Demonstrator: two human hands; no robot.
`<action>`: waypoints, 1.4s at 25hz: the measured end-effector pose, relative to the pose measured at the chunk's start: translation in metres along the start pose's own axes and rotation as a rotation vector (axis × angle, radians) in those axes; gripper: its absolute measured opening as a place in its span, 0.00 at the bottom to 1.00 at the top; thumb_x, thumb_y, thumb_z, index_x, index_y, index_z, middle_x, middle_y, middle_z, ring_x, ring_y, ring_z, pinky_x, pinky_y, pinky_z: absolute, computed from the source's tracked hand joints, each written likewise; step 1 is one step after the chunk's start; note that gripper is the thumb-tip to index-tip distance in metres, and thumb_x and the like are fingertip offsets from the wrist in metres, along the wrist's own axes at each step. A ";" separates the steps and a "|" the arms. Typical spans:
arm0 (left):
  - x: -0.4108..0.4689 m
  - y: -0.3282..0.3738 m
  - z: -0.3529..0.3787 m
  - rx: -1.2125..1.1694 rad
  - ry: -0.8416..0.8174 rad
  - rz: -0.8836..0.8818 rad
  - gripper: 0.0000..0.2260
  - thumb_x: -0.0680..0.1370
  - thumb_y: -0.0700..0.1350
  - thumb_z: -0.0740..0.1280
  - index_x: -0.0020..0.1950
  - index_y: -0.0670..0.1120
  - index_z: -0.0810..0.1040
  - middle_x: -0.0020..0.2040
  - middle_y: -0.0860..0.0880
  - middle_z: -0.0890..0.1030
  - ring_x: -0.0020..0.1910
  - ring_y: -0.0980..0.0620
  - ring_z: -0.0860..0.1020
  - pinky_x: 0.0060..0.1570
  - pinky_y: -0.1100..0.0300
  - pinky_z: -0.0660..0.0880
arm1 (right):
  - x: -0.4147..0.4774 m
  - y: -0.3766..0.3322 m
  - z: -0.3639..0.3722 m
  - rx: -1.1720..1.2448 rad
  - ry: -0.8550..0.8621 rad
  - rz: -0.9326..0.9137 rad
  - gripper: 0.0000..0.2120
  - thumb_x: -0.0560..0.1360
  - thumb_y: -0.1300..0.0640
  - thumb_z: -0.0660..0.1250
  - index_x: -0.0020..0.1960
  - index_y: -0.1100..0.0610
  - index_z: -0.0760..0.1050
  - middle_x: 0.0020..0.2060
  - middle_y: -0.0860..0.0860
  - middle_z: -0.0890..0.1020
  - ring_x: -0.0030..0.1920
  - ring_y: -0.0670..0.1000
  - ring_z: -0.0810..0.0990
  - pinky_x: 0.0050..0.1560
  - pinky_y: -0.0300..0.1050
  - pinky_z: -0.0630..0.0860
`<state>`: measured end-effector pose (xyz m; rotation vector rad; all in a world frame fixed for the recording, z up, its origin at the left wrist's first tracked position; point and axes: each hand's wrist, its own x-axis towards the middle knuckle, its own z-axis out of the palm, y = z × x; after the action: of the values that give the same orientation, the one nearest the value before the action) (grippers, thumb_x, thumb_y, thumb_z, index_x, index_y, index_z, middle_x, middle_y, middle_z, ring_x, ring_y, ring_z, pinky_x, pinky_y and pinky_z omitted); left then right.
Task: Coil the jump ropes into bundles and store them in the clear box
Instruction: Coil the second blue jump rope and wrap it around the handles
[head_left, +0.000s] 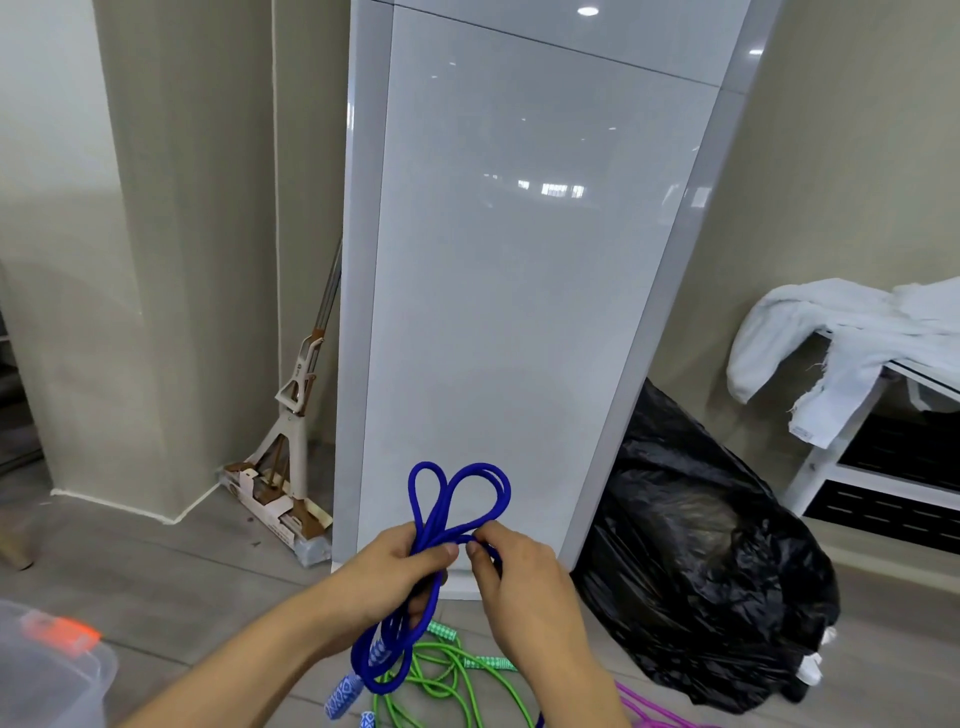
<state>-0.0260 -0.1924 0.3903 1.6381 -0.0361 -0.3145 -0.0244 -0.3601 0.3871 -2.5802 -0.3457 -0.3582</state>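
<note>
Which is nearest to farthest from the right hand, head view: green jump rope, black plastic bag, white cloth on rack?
1. Green jump rope, on the floor just below the right hand.
2. Black plastic bag, to its right.
3. White cloth, far upper right.

blue jump rope: woven cord, matt | cabinet panel: glossy, smooth | rubbish bag: shiny crinkled plastic | clear box: translucent plastic

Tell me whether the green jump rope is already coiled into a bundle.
No, the green jump rope lies loose and spread on the floor beneath both hands.
</note>
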 end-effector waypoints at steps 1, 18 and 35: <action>-0.001 0.000 -0.001 0.049 -0.042 0.003 0.10 0.82 0.47 0.64 0.51 0.40 0.75 0.33 0.43 0.75 0.28 0.49 0.72 0.32 0.57 0.73 | 0.000 0.001 0.001 -0.024 -0.004 -0.009 0.10 0.83 0.45 0.55 0.56 0.46 0.73 0.45 0.46 0.81 0.44 0.49 0.79 0.46 0.49 0.78; 0.004 -0.007 -0.022 0.032 -0.333 -0.221 0.15 0.84 0.52 0.58 0.56 0.41 0.76 0.34 0.50 0.70 0.31 0.53 0.70 0.37 0.58 0.73 | -0.002 0.007 -0.002 0.019 -0.110 0.068 0.10 0.79 0.44 0.63 0.55 0.47 0.77 0.48 0.44 0.82 0.48 0.46 0.81 0.49 0.46 0.78; 0.034 -0.020 -0.067 -0.429 0.684 0.020 0.13 0.85 0.45 0.56 0.43 0.42 0.70 0.32 0.45 0.69 0.28 0.47 0.69 0.32 0.56 0.70 | 0.003 0.033 -0.017 0.133 -0.069 0.259 0.10 0.83 0.47 0.58 0.48 0.49 0.75 0.36 0.47 0.78 0.34 0.47 0.73 0.34 0.42 0.68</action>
<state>0.0183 -0.1323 0.3689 1.2442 0.5000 0.2525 -0.0144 -0.3960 0.3871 -2.4703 -0.0537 -0.1484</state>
